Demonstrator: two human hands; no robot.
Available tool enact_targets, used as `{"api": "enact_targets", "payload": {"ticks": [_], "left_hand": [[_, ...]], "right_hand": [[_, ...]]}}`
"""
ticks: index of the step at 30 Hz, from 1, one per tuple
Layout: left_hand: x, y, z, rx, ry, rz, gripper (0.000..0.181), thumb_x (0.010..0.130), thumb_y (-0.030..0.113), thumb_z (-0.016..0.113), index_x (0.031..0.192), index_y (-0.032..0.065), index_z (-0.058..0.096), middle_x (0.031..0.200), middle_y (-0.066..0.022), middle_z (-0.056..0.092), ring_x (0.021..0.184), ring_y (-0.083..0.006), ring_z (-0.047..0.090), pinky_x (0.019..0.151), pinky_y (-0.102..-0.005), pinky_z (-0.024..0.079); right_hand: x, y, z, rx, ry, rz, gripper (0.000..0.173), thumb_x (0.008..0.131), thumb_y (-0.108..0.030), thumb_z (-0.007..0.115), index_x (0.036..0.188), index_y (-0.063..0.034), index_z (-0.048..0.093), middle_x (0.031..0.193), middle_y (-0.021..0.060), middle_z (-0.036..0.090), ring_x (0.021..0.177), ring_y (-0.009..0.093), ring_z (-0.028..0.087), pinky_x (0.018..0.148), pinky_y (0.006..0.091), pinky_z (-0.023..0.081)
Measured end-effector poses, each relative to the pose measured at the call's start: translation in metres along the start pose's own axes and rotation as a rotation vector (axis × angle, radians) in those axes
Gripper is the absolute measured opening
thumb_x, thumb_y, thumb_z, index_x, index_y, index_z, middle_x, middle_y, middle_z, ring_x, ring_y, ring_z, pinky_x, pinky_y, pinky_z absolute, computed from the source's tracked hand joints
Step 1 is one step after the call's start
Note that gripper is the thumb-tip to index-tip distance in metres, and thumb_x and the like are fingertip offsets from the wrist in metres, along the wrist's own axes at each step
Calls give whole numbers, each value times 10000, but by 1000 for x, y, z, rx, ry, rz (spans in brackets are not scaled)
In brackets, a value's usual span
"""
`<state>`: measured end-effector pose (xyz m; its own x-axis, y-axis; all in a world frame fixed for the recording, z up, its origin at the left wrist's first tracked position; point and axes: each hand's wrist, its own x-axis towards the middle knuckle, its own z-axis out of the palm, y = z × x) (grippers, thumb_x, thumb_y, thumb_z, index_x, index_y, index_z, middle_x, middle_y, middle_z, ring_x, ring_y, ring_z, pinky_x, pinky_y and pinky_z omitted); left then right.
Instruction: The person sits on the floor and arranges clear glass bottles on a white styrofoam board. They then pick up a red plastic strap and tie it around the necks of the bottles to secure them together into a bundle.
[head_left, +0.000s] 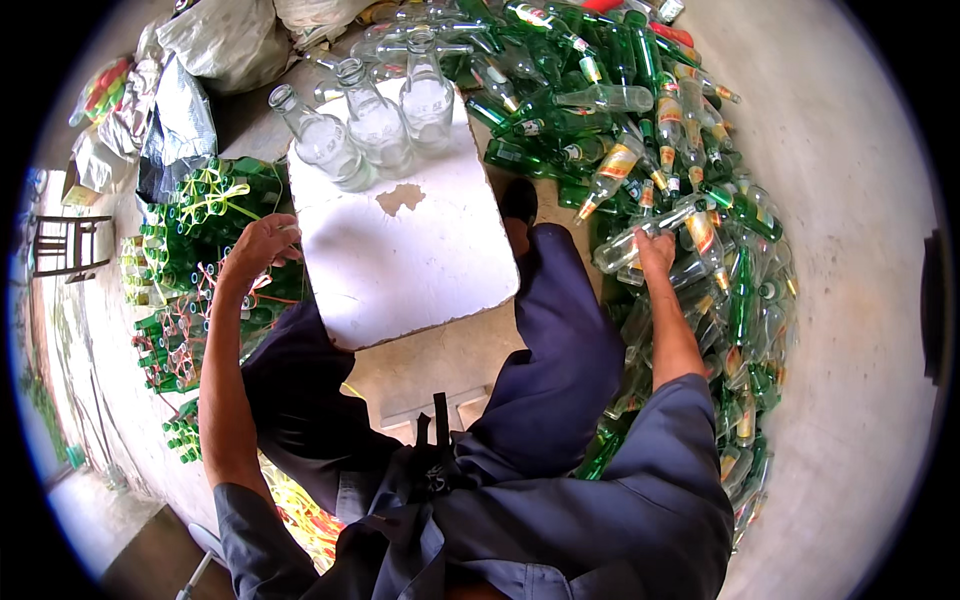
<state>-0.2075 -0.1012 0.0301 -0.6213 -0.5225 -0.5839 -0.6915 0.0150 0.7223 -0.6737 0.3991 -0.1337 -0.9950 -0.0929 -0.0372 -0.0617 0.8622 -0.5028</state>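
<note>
My right hand grips a clear glass bottle over the heap of loose bottles on the right. My left hand is beside the left edge of a white board, its fingers apart and holding nothing. Three clear glass bottles stand upright at the board's far end: a left one, a middle one and a right one. A brown chipped patch marks the board near them. The board lies between my knees; what supports it is hidden.
Loose green bottles and clear ones pile up along the right and far side. Green bottles tied with coloured strips stand at the left. White sacks lie at the far left, and a wooden chair is beyond.
</note>
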Motion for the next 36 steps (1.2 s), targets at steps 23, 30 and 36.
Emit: {"api": "enact_targets", "payload": {"ticks": [23,30,36], "left_hand": [[0,-10,-4,1,-13,-20,443,918,244,614,1243,-42,521,1009,-95,670,760,-125,666,631,-224,493],[7,-5,3,17,-38,-11,464,927,240,595,1271,-56,497,1018,-116,660,772,-137,662,645,-238,498],[5,-7,0,19,-47,-23,481,921,246,601,1277,-59,493,1022,-123,659,784,-142,666,649,-241,498]], "right_hand": [[-6,10,20,245,3,32,552,669,-348,809,934,104,636,947,222,664,842,317,641,780,387,497],[-4,26,42,157,56,-21,476,685,-310,819,938,58,656,895,170,679,766,260,641,729,378,500],[-19,3,31,178,-1,-1,530,677,-322,827,967,79,635,964,191,662,845,258,636,757,372,496]]}}
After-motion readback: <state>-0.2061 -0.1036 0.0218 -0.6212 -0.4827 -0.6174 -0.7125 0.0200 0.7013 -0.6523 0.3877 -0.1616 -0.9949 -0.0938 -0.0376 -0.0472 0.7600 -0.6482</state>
